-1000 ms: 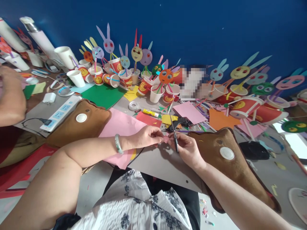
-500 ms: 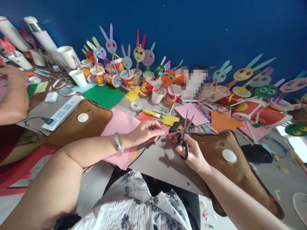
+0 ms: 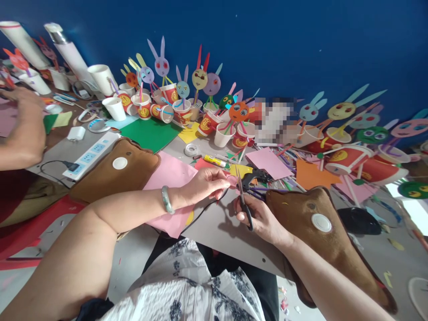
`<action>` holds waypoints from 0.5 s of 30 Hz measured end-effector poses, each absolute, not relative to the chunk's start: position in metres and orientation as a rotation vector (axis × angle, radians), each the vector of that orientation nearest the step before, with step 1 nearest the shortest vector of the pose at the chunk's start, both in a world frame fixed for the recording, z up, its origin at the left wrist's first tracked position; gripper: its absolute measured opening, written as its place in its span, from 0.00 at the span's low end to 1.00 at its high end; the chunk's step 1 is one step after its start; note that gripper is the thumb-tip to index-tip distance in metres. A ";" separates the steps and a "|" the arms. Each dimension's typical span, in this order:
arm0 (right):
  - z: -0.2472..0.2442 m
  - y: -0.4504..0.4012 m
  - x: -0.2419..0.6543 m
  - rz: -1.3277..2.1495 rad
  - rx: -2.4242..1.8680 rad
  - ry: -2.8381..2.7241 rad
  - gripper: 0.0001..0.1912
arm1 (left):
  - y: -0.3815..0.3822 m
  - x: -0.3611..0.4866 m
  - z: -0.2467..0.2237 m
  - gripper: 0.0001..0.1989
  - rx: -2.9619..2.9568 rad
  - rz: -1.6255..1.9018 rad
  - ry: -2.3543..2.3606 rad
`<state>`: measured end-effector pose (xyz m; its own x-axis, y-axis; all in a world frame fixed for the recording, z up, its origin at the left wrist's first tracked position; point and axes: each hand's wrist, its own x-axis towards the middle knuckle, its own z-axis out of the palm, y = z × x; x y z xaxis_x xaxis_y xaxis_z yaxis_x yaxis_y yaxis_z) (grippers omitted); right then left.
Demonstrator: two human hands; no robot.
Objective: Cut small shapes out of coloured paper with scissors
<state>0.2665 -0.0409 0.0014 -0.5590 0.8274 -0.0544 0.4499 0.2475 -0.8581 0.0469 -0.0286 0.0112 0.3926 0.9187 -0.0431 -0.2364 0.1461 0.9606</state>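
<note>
A small pink paper piece [image 3: 231, 179] with a round outline on it is held above the grey table [image 3: 214, 234], pinched between the thumb and fingers of the person's left hand [image 3: 205, 183]. Just to its right the scissors [image 3: 248, 215] point away from the person, their blades slightly apart; whether they touch the paper is too small to tell. The right hand [image 3: 262, 218] grips the scissors by their black handles, the fingers curled round them.

A black cord [image 3: 202, 212] runs from below the left hand to the table's near edge. The left wrist, with a green bracelet [image 3: 167, 199], passes over a large pink sheet [image 3: 169, 171]. Just beyond the hands lie a piece of red paper [image 3: 202, 163], a yellow tube [image 3: 215, 160] and a roll of tape [image 3: 191, 150].

To the left lies a brown cushion [image 3: 100, 185] with a white disc, beside a white power strip [image 3: 90, 156]; a second brown cushion [image 3: 301, 214] lies to the right, near an orange paper [image 3: 314, 174]. Farther back, paper cups [image 3: 223, 133] with paper rabbit heads [image 3: 162, 66] line the blue wall [image 3: 200, 18]. At the far left, another person's forearm [image 3: 28, 129] reaches over the table.
</note>
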 end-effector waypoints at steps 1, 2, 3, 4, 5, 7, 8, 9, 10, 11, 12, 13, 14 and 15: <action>0.001 -0.041 0.266 1.235 -1.164 -2.125 0.32 | -0.028 0.047 0.011 0.11 1.106 0.966 0.775; 0.001 -0.040 0.266 1.230 -1.163 -2.135 0.33 | -0.028 0.047 0.010 0.11 1.102 0.965 0.771; 0.001 -0.040 0.266 1.229 -1.162 -2.143 0.33 | -0.028 0.048 0.010 0.12 1.100 0.960 0.770; 0.001 -0.040 0.266 1.235 -1.160 -2.148 0.34 | -0.028 0.048 0.010 0.12 1.096 0.956 0.770; 0.001 -0.040 0.266 1.246 -1.159 -2.150 0.34 | -0.028 0.048 0.010 0.12 1.093 0.952 0.772; 0.000 -0.040 0.266 1.260 -1.157 -2.146 0.34 | -0.028 0.048 0.010 0.11 1.090 0.946 0.773; 0.000 -0.041 0.266 1.267 -1.157 -2.142 0.33 | -0.028 0.048 0.010 0.11 1.088 0.945 0.771; 0.000 -0.041 0.266 1.271 -1.159 -2.138 0.33 | -0.028 0.048 0.010 0.10 1.085 0.943 0.768; 0.000 -0.040 0.266 1.271 -1.162 -2.135 0.33 | -0.028 0.047 0.010 0.10 1.080 0.941 0.765; 0.000 -0.040 0.266 1.269 -1.164 -2.134 0.34 | -0.028 0.047 0.010 0.10 1.076 0.936 0.764; 0.000 -0.040 0.266 1.266 -1.165 -2.136 0.34 | -0.028 0.047 0.011 0.10 1.073 0.931 0.766; -0.001 -0.040 0.266 1.264 -1.164 -2.139 0.34 | -0.028 0.047 0.011 0.10 1.073 0.926 0.770; -0.001 -0.040 0.266 1.263 -1.164 -2.144 0.35 | -0.028 0.047 0.011 0.10 1.076 0.922 0.775; -0.002 -0.039 0.266 1.266 -1.165 -2.148 0.35 | -0.029 0.047 0.011 0.10 1.081 0.919 0.779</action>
